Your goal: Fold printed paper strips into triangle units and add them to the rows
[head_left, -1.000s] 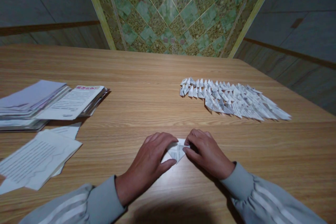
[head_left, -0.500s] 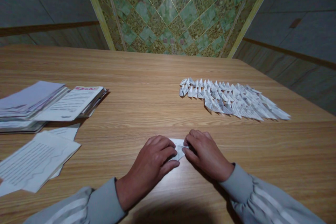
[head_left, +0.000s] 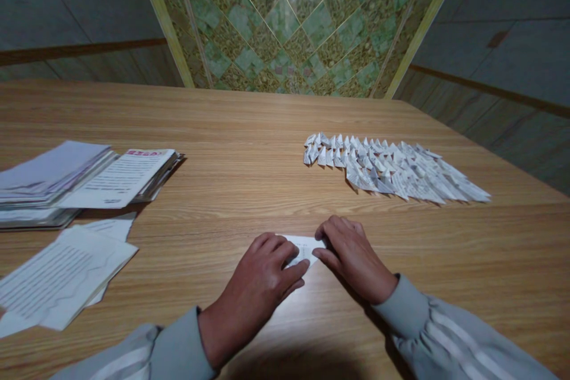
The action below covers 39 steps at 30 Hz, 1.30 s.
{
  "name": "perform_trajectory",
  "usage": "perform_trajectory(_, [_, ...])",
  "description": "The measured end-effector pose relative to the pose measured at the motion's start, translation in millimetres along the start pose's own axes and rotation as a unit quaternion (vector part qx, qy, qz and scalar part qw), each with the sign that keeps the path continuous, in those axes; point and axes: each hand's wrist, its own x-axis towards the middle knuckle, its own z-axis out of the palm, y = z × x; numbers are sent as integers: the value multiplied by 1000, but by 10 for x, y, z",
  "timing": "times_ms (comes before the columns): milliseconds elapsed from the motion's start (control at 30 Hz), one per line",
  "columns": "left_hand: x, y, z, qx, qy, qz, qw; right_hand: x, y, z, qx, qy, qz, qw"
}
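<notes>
A small folded piece of printed paper [head_left: 305, 242] lies on the wooden table [head_left: 231, 184] between my hands. My left hand [head_left: 271, 267] covers its left part, with the fingers bent over it and the thumb pressed along its near edge. At the paper's right corner, my right hand [head_left: 345, 252] pinches it between thumb and fingers. The left part of the paper is hidden under my left fingers. White print shows on the visible upper strip.
Rows of folded paper pieces [head_left: 392, 166] stand at the right rear. To the left are a stack of papers and booklets [head_left: 120, 175] and several loose lined sheets [head_left: 62, 273]. A tiled wall [head_left: 289, 29] rises beyond the table's far edge.
My right hand has shifted slightly right and my left thumb now lies further up over the paper. More of the paper's upper strip shows between the hands.
</notes>
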Motion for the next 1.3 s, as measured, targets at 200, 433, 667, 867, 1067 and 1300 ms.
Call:
perform_trajectory(200, [23, 29, -28, 0, 2, 8, 1000, 14, 163, -2, 5, 22, 29, 999])
perform_trajectory(433, [-42, 85, -20, -6, -2, 67, 998, 31, 195, 11, 12, 25, 22, 999])
perform_trajectory(667, [-208, 58, -71, 21, -56, 66, 996, 42, 171, -17, 4, 23, 21, 1000])
perform_trajectory(867, [-250, 80, -70, 0, -58, 30, 998, 48, 159, -22, -6, 18, 21, 1000])
perform_trajectory(1067, [-260, 80, -48, -18, -60, 27, 998, 37, 114, -15, -18, 20, -1, 1000])
perform_trajectory(1300, [-310, 73, -49, -8, -84, -3, 996, -11, -64, 30, -14, 24, -56, 998])
